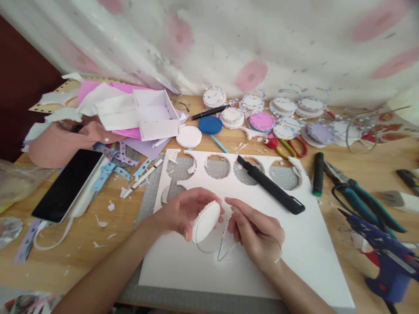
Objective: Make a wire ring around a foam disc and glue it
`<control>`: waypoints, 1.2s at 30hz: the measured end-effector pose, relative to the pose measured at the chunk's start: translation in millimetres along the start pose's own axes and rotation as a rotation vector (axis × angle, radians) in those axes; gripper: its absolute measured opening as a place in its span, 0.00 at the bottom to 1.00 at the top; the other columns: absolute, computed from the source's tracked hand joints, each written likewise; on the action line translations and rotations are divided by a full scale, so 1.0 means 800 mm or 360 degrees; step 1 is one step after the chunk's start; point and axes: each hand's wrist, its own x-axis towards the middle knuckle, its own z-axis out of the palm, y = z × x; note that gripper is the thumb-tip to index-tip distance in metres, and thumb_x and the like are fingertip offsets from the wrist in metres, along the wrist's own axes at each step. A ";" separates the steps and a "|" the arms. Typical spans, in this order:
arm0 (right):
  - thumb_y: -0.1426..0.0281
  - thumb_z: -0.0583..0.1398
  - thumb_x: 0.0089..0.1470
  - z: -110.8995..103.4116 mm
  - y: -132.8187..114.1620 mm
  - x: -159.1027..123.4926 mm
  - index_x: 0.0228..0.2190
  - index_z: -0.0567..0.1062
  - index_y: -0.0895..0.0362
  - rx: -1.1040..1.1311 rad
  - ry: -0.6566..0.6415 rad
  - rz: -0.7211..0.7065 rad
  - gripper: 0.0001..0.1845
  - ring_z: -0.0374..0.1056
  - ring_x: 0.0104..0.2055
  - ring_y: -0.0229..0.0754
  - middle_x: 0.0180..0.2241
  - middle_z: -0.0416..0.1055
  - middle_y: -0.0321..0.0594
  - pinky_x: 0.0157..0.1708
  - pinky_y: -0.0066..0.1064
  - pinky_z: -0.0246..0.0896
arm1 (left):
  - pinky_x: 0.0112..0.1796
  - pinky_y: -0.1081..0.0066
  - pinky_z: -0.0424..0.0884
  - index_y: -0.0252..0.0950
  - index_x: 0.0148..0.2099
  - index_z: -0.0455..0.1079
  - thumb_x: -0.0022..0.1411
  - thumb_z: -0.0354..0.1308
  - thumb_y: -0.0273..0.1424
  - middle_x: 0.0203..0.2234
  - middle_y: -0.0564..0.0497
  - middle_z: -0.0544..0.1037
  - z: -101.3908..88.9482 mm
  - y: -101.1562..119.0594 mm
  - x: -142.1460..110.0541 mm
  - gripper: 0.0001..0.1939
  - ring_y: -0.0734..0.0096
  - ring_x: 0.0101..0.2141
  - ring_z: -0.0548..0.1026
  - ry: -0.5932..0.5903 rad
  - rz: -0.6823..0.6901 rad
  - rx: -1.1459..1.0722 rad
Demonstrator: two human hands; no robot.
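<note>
1. Nearest, the left hand (191,213) has its fingers curled around the rim of a white disc (207,221), which is held tilted above the board.
2. Just beside it, the right hand (258,231) pinches a thin wire (223,237) in narrowed fingers; one stretch is twisted, and a loose curve runs by the disc. I cannot tell whether wire and disc are joined.
3. Beneath both hands, a white board (176,266) with round holes along its far side lies on a grey cutting mat (149,196).
4. Right of the board, the worktop (81,257) carries a blue glue gun (388,259) and teal-handled pliers (360,198); on the left, a phone (68,185).
5. A black utility knife (273,185) lies across the board.
6. Beyond it are a blue disc (210,125) and an open white box (156,111).
7. Farthest, trimmed discs (262,121) stand before a flowered curtain (209,48).
</note>
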 end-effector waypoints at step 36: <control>0.70 0.56 0.59 0.001 -0.001 0.006 0.41 0.79 0.55 0.0001 -0.0118 0.0128 0.12 0.61 0.14 0.31 0.17 0.68 0.31 0.14 0.22 0.61 | 0.36 0.66 0.71 0.37 0.49 0.70 0.41 0.72 0.45 0.38 0.44 0.76 0.004 0.003 0.001 0.34 0.61 0.37 0.76 0.0088 -0.0078 0.0076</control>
